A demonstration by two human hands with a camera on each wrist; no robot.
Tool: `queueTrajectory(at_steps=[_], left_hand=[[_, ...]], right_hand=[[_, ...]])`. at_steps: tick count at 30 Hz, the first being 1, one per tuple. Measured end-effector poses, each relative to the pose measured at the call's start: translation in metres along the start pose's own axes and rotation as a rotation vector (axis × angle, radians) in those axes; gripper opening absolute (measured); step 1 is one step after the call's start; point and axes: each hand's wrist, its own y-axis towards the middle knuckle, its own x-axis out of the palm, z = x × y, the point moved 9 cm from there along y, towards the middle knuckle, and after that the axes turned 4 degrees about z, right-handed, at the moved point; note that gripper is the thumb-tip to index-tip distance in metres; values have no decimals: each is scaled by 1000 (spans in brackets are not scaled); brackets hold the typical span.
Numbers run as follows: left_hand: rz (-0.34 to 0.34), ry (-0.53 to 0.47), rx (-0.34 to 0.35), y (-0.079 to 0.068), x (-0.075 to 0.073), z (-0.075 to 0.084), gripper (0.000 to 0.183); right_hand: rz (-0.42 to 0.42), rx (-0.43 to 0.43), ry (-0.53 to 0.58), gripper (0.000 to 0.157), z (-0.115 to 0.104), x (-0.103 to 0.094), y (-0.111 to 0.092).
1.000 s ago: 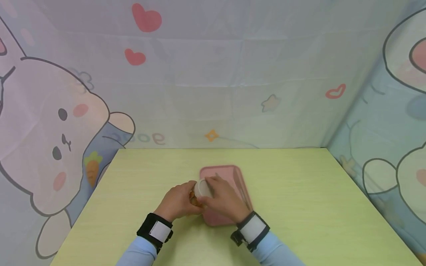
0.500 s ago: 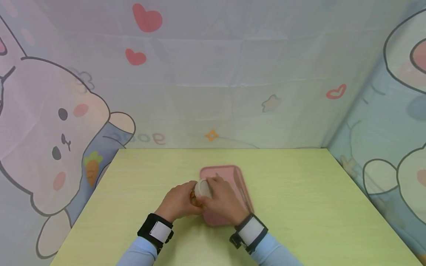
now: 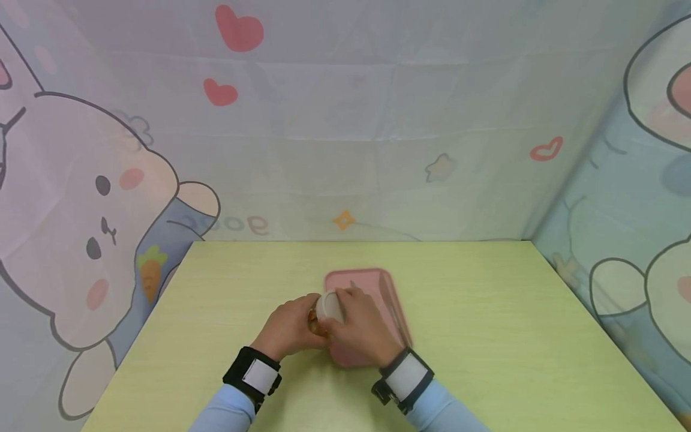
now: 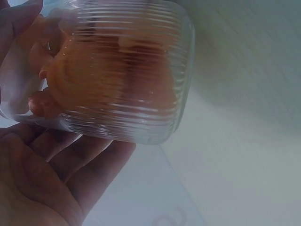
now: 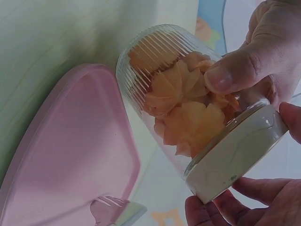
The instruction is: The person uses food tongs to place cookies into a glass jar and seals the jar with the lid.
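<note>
My left hand [image 3: 291, 327] grips a ribbed clear glass jar [image 5: 164, 80] by its body, with the thumb along the glass. Inside the jar sit several orange-brown, flower-shaped pieces [image 5: 193, 125] that look like cookies. A white lid [image 5: 240, 153] covers the jar's mouth, and the fingers of my right hand [image 3: 367, 327] are curled round its rim. The jar is tilted and held up, the lid facing right in the head view. From the left wrist, the jar's ribbed base [image 4: 155, 84] points away from my left palm, the lid out of sight.
Below and behind my hands lies a pink tray [image 3: 372, 279] on the pale yellow-green table [image 3: 486, 312]. A fork [image 5: 113, 209] is on the tray, and a long thin utensil [image 3: 393, 306] lies along its right side. A printed cloth [image 3: 345, 120] hangs behind the table.
My right wrist has shifted slightly left and down compared with a second ago. Both hands keep their hold on the jar and lid, which look almost unmoved.
</note>
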Motion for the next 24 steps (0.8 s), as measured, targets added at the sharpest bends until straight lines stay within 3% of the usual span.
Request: queueTrajectory(at_steps=[14,21,24], left_hand=[[1,0,-8,0,-1,-1,54],[11,-2,-30,0,0,-8,59],[19,-18,-58,-2,0,-14,63]], right_hand=[[7,-11,22,46,0,-1,1],[9,-1,66,47,1,-2,0],[32,-17,90,41,1,-5,1]])
